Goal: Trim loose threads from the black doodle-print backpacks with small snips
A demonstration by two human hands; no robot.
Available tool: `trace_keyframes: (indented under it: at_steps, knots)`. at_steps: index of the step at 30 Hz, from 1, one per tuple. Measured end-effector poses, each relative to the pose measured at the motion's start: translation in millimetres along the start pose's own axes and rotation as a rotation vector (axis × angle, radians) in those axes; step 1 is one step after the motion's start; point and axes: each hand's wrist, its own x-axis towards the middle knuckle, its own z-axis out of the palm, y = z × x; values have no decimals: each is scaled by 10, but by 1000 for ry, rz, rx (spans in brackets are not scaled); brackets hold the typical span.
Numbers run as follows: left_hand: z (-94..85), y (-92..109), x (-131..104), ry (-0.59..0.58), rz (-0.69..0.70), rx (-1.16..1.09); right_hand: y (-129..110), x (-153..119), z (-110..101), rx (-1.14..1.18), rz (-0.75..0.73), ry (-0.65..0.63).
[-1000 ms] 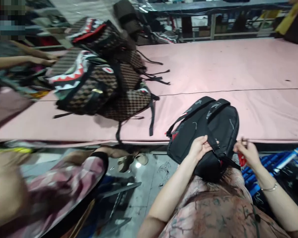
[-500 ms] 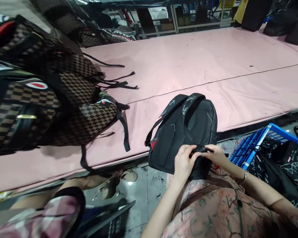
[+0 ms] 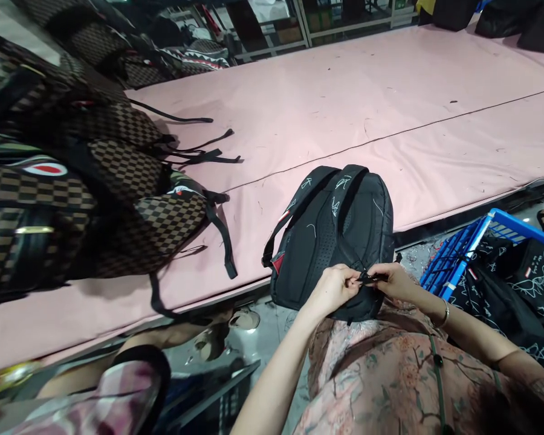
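A black backpack (image 3: 294, 266) leans against the table edge with its padded back side up. White line drawings mark its two shoulder straps (image 3: 315, 187), and a bit of red shows at its left side. Over its lower right part, my left hand (image 3: 333, 293) pinches the lower end of a black strap (image 3: 351, 251). My right hand (image 3: 396, 283) is closed on the same dark strap end, close beside the left fingertips. The small dark piece between the fingers is too fine to make out.
Brown checkered backpacks (image 3: 118, 175) with dangling straps are heaped at the left on the pink-covered table (image 3: 344, 109). A blue crate (image 3: 517, 232) of black bags stands at the right. Another person's leg and checked clothing (image 3: 122, 386) are at lower left.
My left hand has shifted slightly left and down, with the fingertips drawn a little apart from the right hand's. The whole view has tilted and shifted slightly.
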Motion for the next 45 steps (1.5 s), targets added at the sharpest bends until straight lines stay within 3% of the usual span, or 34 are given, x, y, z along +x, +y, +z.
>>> trace_keyframes:
  at_steps: [8,17,22,28,36,41,45]
  knots:
    - [-7,-56,102,-103,-102,-181,-26,-18,-44,1,56,-8]
    - [114,-8,156,36,-222,-385,-154,-21,-42,-75,33,-2]
    - [214,-62,154,73,-329,-660,-237,-45,-48,13,151,79]
    - [319,-41,94,87,-403,-970,-311,-93,-72,38,161,132]
    - [356,-20,49,59,-383,-974,-225,-97,-33,204,147,124]
    - [354,42,46,160,-344,-933,-254,-86,-103,104,101,201]
    - [380,90,44,216,-352,-1033,-324,34,-243,26,100,80]
